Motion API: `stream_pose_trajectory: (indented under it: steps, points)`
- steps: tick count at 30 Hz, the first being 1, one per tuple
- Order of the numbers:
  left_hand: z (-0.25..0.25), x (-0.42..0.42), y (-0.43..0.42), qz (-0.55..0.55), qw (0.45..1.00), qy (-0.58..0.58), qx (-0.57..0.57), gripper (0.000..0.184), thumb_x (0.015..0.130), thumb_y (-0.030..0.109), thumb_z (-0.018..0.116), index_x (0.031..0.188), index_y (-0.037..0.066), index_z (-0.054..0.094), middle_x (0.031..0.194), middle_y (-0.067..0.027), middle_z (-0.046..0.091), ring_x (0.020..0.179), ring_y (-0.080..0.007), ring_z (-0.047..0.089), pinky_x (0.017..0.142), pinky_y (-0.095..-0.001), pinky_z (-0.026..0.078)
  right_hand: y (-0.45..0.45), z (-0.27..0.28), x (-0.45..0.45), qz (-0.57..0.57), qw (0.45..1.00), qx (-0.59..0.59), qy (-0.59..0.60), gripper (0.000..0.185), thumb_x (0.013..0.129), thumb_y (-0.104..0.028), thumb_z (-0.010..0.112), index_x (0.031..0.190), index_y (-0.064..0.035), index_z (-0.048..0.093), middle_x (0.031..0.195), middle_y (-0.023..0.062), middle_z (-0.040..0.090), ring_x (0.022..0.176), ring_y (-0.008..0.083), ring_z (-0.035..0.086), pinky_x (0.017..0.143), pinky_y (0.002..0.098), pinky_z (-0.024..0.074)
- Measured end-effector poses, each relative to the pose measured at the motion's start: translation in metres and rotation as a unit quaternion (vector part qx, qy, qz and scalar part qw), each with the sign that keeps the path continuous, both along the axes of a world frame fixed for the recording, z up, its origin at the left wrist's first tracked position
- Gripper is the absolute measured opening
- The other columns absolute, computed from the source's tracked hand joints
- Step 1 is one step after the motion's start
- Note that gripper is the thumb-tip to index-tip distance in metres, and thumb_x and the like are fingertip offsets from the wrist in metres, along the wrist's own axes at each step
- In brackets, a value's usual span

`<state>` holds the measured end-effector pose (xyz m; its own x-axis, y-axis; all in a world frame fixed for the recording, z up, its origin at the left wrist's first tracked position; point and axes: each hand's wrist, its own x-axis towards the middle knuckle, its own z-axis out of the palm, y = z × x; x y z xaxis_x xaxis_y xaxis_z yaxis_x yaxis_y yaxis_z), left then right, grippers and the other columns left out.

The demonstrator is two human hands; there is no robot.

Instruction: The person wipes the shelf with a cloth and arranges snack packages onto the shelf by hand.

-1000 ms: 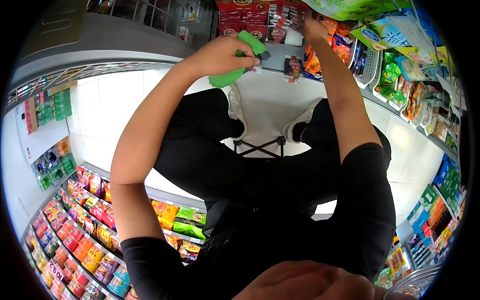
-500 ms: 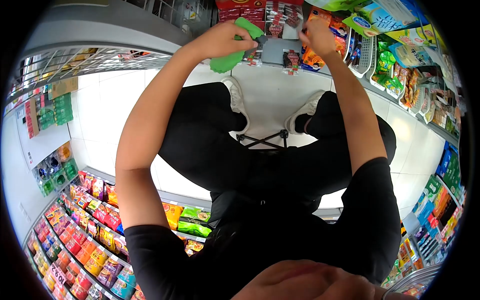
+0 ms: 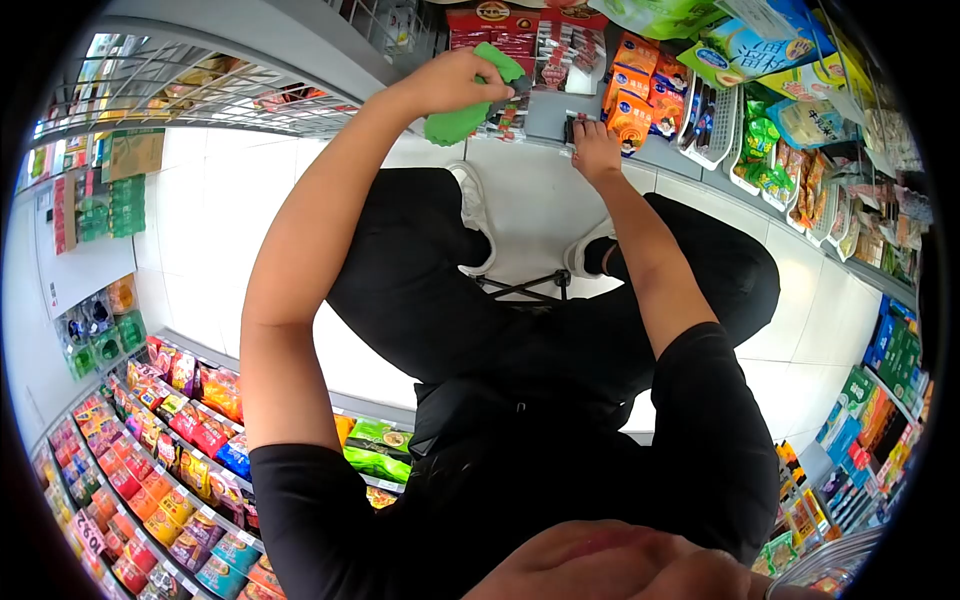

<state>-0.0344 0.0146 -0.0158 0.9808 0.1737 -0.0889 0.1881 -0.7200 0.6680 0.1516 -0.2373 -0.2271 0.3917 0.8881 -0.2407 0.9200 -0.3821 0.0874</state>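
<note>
My left hand (image 3: 462, 84) is closed on a green cloth (image 3: 458, 124) that hangs over the shelf's front edge. Small dark-and-red packets (image 3: 508, 122) lie just beside the cloth. At the front edge of the grey shelf (image 3: 545, 115), my right hand (image 3: 598, 150) has its fingers closed over a small dark packet (image 3: 573, 130), mostly hidden by the fingers. Orange snack packets (image 3: 630, 108) stand right behind that hand. Between the hands, farther back, are more small packets (image 3: 555, 68) in clear wrap, next to a red box of packets (image 3: 492, 40).
White baskets (image 3: 716, 135) of snacks line the shelf to the right, with large pouches (image 3: 760, 40) behind. A wire rack (image 3: 220, 95) stands at left. My white shoes (image 3: 474, 215) and the crossed legs of a stool (image 3: 525, 285) are below. Stocked shelves (image 3: 185, 480) are behind me.
My right hand has come down and left from the orange packets to the small packet at the shelf edge. My left hand stays on the cloth, barely shifted.
</note>
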Motion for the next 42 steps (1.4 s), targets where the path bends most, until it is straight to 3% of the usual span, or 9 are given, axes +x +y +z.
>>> stream_pose_trajectory:
  steps: [9, 16, 19, 23, 25, 26, 30, 38, 42]
  points:
    - [0.007, 0.009, 0.000, 0.014, 0.995, 0.079, -0.062, 0.038, 0.092, 0.040, 0.071, 0.095, 0.003, 0.076, 0.080, -0.0077, 0.066, 0.076, -0.0180, 0.062, 0.073, -0.0332, 0.051, 0.006, 0.002, 0.015, 0.004, 0.999, 0.035, 0.032, 0.044, 0.086, -0.025, 0.068, 0.126, -0.0077, 0.060, 0.108, 0.0100, 0.071, 0.106, 0.0276, 0.066, 0.086, 0.0452, 0.0558]
    - [0.006, 0.013, 0.001, 0.007, 0.979, 0.183, -0.095, 0.045, 0.096, 0.048, 0.062, 0.099, 0.006, 0.079, 0.088, -0.0083, 0.069, 0.080, -0.0172, 0.063, 0.072, -0.0342, 0.052, 0.035, 0.115, 0.058, 0.132, 0.978, -0.025, 0.160, 0.032, 0.086, -0.024, 0.065, 0.112, -0.0066, 0.064, 0.092, 0.0186, 0.072, 0.087, 0.0372, 0.070, 0.078, 0.0494, 0.0553]
    - [0.026, 0.015, -0.011, 0.062, 0.940, 0.291, -0.166, 0.064, 0.099, 0.062, 0.047, 0.100, 0.008, 0.080, 0.105, -0.0112, 0.070, 0.092, -0.0204, 0.065, 0.082, -0.0359, 0.053, 0.052, 0.172, 0.076, 0.159, 0.976, 0.072, 0.128, 0.034, 0.087, -0.023, 0.065, 0.118, -0.0095, 0.064, 0.093, 0.0170, 0.072, 0.087, 0.0362, 0.070, 0.077, 0.0489, 0.0551]
    - [0.044, 0.016, -0.028, 0.081, 0.899, 0.242, -0.357, 0.085, 0.097, 0.075, 0.031, 0.112, 0.005, 0.076, 0.122, -0.0144, 0.066, 0.111, -0.0242, 0.061, 0.101, -0.0366, 0.047, 0.048, 0.256, 0.052, 0.179, 0.934, 0.276, 0.140, 0.045, 0.088, -0.020, 0.066, 0.132, -0.0141, 0.059, 0.105, 0.0165, 0.071, 0.091, 0.0351, 0.069, 0.079, 0.0446, 0.0551]
    - [0.054, 0.021, -0.036, 0.074, 0.871, 0.195, -0.444, 0.091, 0.096, 0.078, 0.029, 0.119, 0.003, 0.073, 0.127, -0.0155, 0.064, 0.117, -0.0250, 0.058, 0.107, -0.0366, 0.042, 0.042, 0.275, 0.033, 0.205, 0.908, 0.338, 0.141, 0.046, 0.087, -0.022, 0.070, 0.130, -0.0144, 0.056, 0.101, 0.0126, 0.068, 0.090, 0.0313, 0.068, 0.075, 0.0427, 0.0552]
    - [0.060, 0.023, -0.040, 0.052, 0.859, 0.162, -0.483, 0.094, 0.093, 0.081, 0.032, 0.132, 0.002, 0.064, 0.132, -0.0167, 0.060, 0.120, -0.0262, 0.057, 0.108, -0.0378, 0.041, 0.042, 0.279, 0.027, 0.216, 0.893, 0.368, 0.140, 0.047, 0.087, -0.023, 0.071, 0.129, -0.0146, 0.055, 0.098, 0.0106, 0.067, 0.089, 0.0294, 0.068, 0.072, 0.0417, 0.0552]
    - [0.062, 0.033, -0.057, 0.112, 0.861, 0.077, -0.491, 0.093, 0.091, 0.080, 0.043, 0.145, 0.005, 0.047, 0.130, -0.0148, 0.059, 0.122, -0.0259, 0.057, 0.107, -0.0402, 0.043, 0.051, 0.273, 0.017, 0.249, 0.891, 0.371, 0.084, 0.054, 0.080, -0.022, 0.077, 0.128, -0.0141, 0.054, 0.100, 0.0070, 0.064, 0.093, 0.0290, 0.065, 0.073, 0.0404, 0.0553]
    - [0.062, 0.029, -0.054, 0.159, 0.850, 0.017, -0.501, 0.071, 0.094, 0.060, 0.059, 0.144, 0.010, 0.050, 0.134, -0.0091, 0.060, 0.122, -0.0208, 0.059, 0.105, -0.0384, 0.046, 0.051, 0.287, 0.017, 0.285, 0.861, 0.391, 0.159, 0.051, 0.077, -0.027, 0.082, 0.123, -0.0139, 0.063, 0.119, 0.0052, 0.062, 0.115, 0.0274, 0.059, 0.088, 0.0383, 0.0546]
    - [0.051, 0.029, -0.043, 0.157, 0.901, 0.053, -0.401, 0.063, 0.094, 0.059, 0.061, 0.126, 0.005, 0.064, 0.117, -0.0062, 0.065, 0.103, -0.0143, 0.061, 0.091, -0.0328, 0.047, 0.045, 0.287, 0.023, 0.270, 0.865, 0.346, 0.245, 0.051, 0.080, -0.030, 0.082, 0.125, -0.0132, 0.063, 0.121, 0.0046, 0.061, 0.109, 0.0251, 0.061, 0.087, 0.0364, 0.0538]
